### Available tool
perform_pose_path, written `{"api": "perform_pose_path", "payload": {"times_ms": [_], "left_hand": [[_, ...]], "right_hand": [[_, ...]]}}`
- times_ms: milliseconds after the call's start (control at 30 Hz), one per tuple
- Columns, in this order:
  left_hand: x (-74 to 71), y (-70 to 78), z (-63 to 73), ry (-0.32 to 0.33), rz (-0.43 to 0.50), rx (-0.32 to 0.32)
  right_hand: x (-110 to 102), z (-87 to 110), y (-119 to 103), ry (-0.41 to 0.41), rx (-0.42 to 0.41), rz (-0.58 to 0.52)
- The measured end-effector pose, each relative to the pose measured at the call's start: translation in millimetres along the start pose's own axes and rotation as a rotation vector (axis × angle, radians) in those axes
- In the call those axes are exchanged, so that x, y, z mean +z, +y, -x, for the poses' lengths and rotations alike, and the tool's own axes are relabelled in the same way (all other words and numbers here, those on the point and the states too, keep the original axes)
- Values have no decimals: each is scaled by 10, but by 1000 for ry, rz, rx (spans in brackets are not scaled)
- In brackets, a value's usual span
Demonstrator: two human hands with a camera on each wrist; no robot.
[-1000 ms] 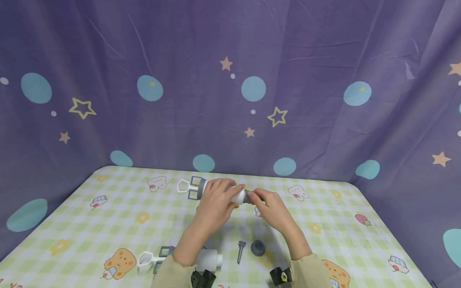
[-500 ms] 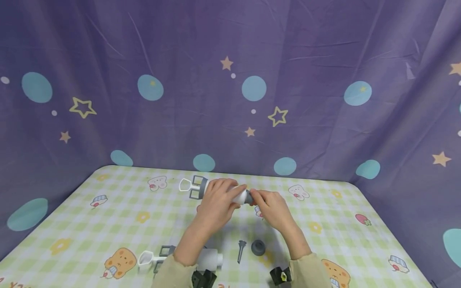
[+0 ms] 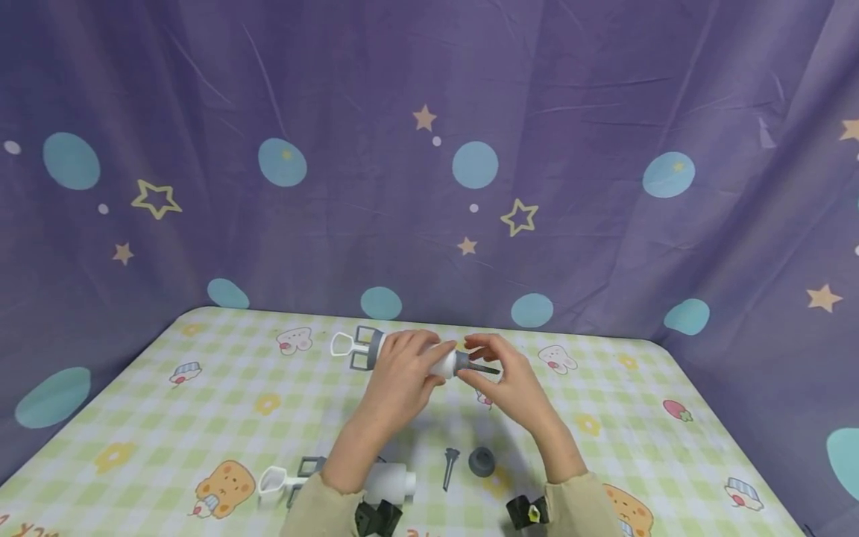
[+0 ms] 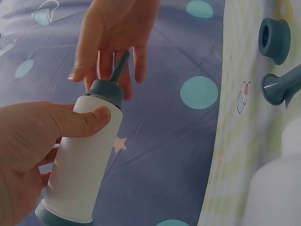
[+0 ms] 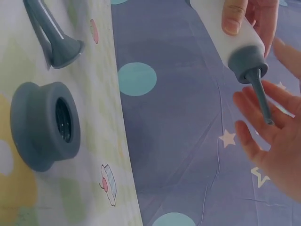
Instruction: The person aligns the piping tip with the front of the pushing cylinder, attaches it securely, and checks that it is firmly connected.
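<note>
My left hand (image 3: 401,380) grips the white barrel (image 4: 84,155) of an icing syringe, which is held up off the table and lies nearly level in the head view. Its white loop handle (image 3: 341,344) points left. At its right end is a grey collar (image 5: 246,60) with a thin grey nozzle (image 5: 259,96) sticking out. My right hand (image 3: 513,384) is beside that nozzle, fingers spread and curved around it. In the right wrist view the fingers stand apart from the nozzle and hold nothing.
A second white icing syringe (image 3: 391,483) lies on the checked tablecloth (image 3: 221,395), partly hidden behind my left forearm. A loose grey nozzle (image 3: 450,468) and a round grey cap (image 3: 482,462) lie between my forearms. A purple curtain (image 3: 376,149) hangs behind the table.
My right fingers have come off the collar end and spread apart, so the nozzle now shows. My left hand keeps its hold on the barrel with hardly any movement.
</note>
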State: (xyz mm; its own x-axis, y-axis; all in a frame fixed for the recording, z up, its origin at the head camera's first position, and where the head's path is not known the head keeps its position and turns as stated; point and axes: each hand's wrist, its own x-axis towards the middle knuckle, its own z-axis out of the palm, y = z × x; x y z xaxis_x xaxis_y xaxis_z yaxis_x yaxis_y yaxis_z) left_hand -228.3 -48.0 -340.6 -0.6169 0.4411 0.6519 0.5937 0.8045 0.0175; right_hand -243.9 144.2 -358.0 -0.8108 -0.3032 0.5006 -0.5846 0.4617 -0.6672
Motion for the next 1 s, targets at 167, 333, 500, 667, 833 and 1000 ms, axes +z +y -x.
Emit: {"api": "perform_pose_path", "payload": {"times_ms": [167,333,500,667,833,1000], "left_hand": [[-9,-12,-6,3,2,-5],[-9,-12,-7,7,4,-6],[-8,-7,-3,8,10,-6],[-12,0,-1,8,13,-5],[-17,6,-5,7,10,-2],[-20,12,-9,9,8,6]], "right_hand": [[-32,0,-91,-15,-65,-40],[3,-7,3,-2,-81,-31],[8,6,14,10,-86,-17],[5,8,9,9,-67,-8],[3,10,15,-8,-41,-20],[4,9,7,-20,-32,-25]]}}
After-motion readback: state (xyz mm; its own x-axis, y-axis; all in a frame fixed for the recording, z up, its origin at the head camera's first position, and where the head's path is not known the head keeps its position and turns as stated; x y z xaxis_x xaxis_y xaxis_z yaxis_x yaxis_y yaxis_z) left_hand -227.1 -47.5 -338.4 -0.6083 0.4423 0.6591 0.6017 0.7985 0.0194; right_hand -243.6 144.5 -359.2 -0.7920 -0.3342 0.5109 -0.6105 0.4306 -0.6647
